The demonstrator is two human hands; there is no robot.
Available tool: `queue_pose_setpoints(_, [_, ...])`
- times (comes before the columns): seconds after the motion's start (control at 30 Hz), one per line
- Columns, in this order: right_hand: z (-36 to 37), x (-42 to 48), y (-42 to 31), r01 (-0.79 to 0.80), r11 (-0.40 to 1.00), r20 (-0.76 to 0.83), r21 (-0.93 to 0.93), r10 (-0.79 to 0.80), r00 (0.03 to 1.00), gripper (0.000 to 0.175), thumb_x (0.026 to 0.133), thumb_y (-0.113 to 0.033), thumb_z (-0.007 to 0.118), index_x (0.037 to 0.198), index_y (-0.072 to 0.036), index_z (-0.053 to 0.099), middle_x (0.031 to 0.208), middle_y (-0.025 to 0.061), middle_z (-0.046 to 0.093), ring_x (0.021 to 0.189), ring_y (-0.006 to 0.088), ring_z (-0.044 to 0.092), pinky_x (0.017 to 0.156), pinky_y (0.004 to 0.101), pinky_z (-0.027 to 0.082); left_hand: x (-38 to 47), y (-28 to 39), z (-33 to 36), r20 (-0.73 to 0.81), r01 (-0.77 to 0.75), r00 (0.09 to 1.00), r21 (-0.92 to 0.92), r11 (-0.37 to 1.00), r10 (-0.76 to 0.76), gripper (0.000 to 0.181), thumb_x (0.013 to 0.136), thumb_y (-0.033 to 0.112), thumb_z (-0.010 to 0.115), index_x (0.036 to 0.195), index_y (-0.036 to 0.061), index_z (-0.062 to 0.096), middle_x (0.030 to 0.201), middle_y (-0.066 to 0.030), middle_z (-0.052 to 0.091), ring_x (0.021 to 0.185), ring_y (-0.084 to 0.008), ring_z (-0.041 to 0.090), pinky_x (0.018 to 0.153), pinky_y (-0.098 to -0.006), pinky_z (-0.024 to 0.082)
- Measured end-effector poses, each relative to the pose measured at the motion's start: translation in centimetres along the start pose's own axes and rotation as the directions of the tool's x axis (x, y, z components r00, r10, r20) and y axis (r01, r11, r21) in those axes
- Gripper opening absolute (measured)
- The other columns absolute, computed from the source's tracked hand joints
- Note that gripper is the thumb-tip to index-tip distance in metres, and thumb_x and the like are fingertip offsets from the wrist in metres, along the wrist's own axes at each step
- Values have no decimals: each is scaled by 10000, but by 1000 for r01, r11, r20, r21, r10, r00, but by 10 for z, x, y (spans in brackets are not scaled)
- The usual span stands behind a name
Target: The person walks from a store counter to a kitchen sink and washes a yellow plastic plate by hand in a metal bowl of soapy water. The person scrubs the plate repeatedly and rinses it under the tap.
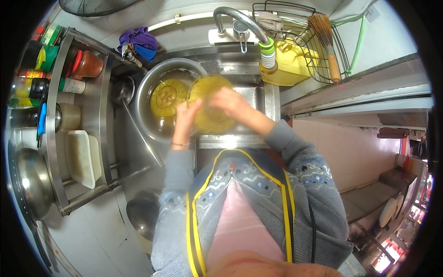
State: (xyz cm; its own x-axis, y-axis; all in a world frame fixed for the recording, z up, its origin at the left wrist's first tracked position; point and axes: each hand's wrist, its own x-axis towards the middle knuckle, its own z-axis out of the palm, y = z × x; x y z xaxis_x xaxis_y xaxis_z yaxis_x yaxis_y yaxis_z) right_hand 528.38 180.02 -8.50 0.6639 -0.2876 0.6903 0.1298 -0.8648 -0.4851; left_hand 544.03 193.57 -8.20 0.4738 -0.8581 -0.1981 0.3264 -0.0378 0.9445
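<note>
In front of me, a translucent yellow ribbed dish (213,119) is held tilted over the gap between a steel basin and the sink; motion blurs it. My left hand (186,116) grips its left edge, thumb on top. My right hand (230,104) is blurred, its fingers curled against the dish's upper right side; whether it holds anything is hidden. A second yellow ribbed dish (168,98) lies in the round steel basin (143,114), which seems to contain water. Part of the steel sink (254,95) shows right of my hands.
A gooseneck faucet (242,19) arches above the sink. Right of it stand a yellow jug (289,64) and a wire rack (341,45) with a bristle brush (325,41). A long-handled ladle (142,133) leans left of the basin. Farther left, a metal shelf (105,121) holds jars.
</note>
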Motion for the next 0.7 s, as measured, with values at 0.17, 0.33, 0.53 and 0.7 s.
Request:
queue_pose_setpoints(0.17, [0,-6,-5,-35,997,-18,-63,34,999,293,697,71,672,965,-45,704,966,96,657,888,310,639,733,404,559,8,1,-1,63,49,997,-161,986,-39,202,947,90,662,1103,-36,692,1001,-70,724,844,-135,686,745,-280,561])
queue_pose_setpoints(0.33, [-2,-14,-3,100,994,-7,46,-99,995,340,680,102,656,982,-49,702,963,84,655,873,302,627,737,396,553,14,-4,1,1,214,977,-55,975,-215,195,946,95,660,1086,-37,690,981,-76,725,825,-150,694,732,-285,572])
queue_pose_setpoints(0.53, [2,-16,-11,-35,996,-57,86,40,998,309,685,88,681,963,-46,702,949,98,651,907,306,638,760,409,542,23,0,-3,81,197,979,-179,964,-185,181,945,86,647,1066,-38,698,977,-97,732,821,-172,705,740,-301,582])
queue_pose_setpoints(0.7, [1,-21,-13,-153,984,-78,86,160,984,254,711,62,708,944,-38,703,912,106,656,878,313,649,746,402,541,30,-18,-13,160,353,935,-399,846,-315,282,976,151,623,1183,-38,654,1100,-130,721,928,-209,713,792,-341,595])
